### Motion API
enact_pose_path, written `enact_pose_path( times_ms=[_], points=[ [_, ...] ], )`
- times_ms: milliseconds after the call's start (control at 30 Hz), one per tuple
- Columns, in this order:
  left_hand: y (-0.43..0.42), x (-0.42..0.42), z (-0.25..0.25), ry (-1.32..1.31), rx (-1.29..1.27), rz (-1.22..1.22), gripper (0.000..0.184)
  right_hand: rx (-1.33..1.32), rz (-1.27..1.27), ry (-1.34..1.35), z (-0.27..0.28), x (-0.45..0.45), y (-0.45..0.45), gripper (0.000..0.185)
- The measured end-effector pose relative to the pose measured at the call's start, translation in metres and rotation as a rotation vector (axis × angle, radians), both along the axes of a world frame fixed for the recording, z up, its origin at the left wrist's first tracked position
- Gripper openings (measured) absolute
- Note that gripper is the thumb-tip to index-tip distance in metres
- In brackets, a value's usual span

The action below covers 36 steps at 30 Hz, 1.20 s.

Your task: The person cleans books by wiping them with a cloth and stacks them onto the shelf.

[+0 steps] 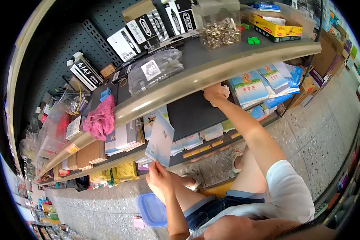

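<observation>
White shirt [290, 192] and denim shorts [212, 210] lie nearest the camera, below and to the right of the left hand [161, 182]. That hand pinches the bottom end of a pale blue booklet [161, 140] between thumb and fingers; the booklet stands up from it, tilted, in front of the lower shelf [192, 110]. Up and to the right, the right hand [216, 95] reaches onto this shelf, just under the edge of the upper shelf [224, 70]. White paper [226, 91] shows against it; its fingers are mostly hidden, so I cannot tell whether they grip. To its right lie blue-and-green booklets [250, 88], overlapping.

Left of the held booklet, a stack of notebooks [128, 136] stands on the lower shelf. Above these, a pink cloth [100, 120] hangs over the upper shelf's edge. Above and left of the right hand is a plastic bag [158, 72] with a white label; directly above, a clear box [221, 32] holds gold-coloured metal pieces. Beneath the left hand, a blue plastic piece [153, 210] is near the floor [96, 208].
</observation>
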<state>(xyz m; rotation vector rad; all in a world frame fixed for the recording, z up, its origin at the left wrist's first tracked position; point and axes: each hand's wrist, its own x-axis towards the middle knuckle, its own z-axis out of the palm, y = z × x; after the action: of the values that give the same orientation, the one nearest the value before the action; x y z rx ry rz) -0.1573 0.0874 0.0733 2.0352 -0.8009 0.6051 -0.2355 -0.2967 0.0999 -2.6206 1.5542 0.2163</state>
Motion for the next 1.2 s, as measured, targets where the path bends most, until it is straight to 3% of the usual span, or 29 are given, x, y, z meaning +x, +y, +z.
enact_pose_path(
  times_ms=[100,133,233,300,333,500,567,600,667,700,733,800,900,1000,1100,1167,1200],
  points=[
    [0.016,0.009,-0.014,0.034,-0.027,0.004,0.01,-0.217,0.039,-0.368,-0.037,0.029,-0.003,0.049],
    [0.019,0.012,-0.017,0.058,-0.029,0.004,0.01,-0.194,0.143,-0.192,-0.039,0.04,0.0,0.048],
    [0.02,0.012,-0.017,0.237,-0.146,0.052,0.009,-0.003,0.296,-0.378,-0.048,0.054,0.034,0.045],
    [0.019,0.016,-0.021,0.286,-0.194,0.047,0.009,-0.102,0.706,-0.13,-0.046,0.048,0.053,0.047],
    [0.02,0.017,-0.022,0.302,-0.208,0.056,0.009,-0.192,0.756,-0.252,-0.05,0.039,0.064,0.052],
    [0.019,0.023,-0.029,0.231,-0.215,0.078,0.009,0.215,1.207,-0.184,-0.026,-0.024,0.104,0.05],
    [0.019,0.023,-0.031,0.322,-0.259,0.081,0.009,0.779,1.289,-0.094,-0.003,-0.046,0.106,0.046],
    [0.02,0.022,-0.031,0.363,-0.275,0.083,0.01,0.912,1.346,-0.287,-0.011,-0.051,0.097,0.041],
    [0.019,0.023,-0.031,0.376,-0.298,0.072,0.01,0.728,1.088,-0.394,0.002,-0.056,0.072,0.039],
    [0.018,0.023,-0.031,0.351,-0.301,0.062,0.01,0.452,0.992,-0.278,0.004,-0.045,0.049,0.042],
    [0.017,0.022,-0.031,0.324,-0.305,0.048,0.01,0.109,0.818,-0.535,-0.007,-0.046,0.03,0.032],
    [0.016,0.015,-0.029,0.363,-0.295,0.05,0.01,0.094,0.22,-0.208,-0.004,-0.025,-0.01,0.031],
    [0.007,0.004,-0.017,0.463,-0.353,0.015,0.01,-0.251,0.164,-0.436,-0.049,-0.017,-0.04,0.034],
    [0.009,0.002,-0.012,0.524,-0.372,-0.015,0.011,-0.235,0.318,0.066,-0.059,-0.012,-0.017,0.038],
    [0.008,-0.002,-0.011,0.503,-0.389,-0.019,0.012,-0.281,0.584,-0.021,-0.06,-0.036,0.028,0.043],
    [0.005,-0.003,-0.009,0.537,-0.424,-0.03,0.013,-0.038,0.72,-0.009,-0.004,-0.066,0.081,0.048],
    [0.004,-0.003,-0.008,0.587,-0.447,-0.04,0.013,0.086,0.795,-0.023,-0.001,-0.077,0.093,0.049]
  ],
)
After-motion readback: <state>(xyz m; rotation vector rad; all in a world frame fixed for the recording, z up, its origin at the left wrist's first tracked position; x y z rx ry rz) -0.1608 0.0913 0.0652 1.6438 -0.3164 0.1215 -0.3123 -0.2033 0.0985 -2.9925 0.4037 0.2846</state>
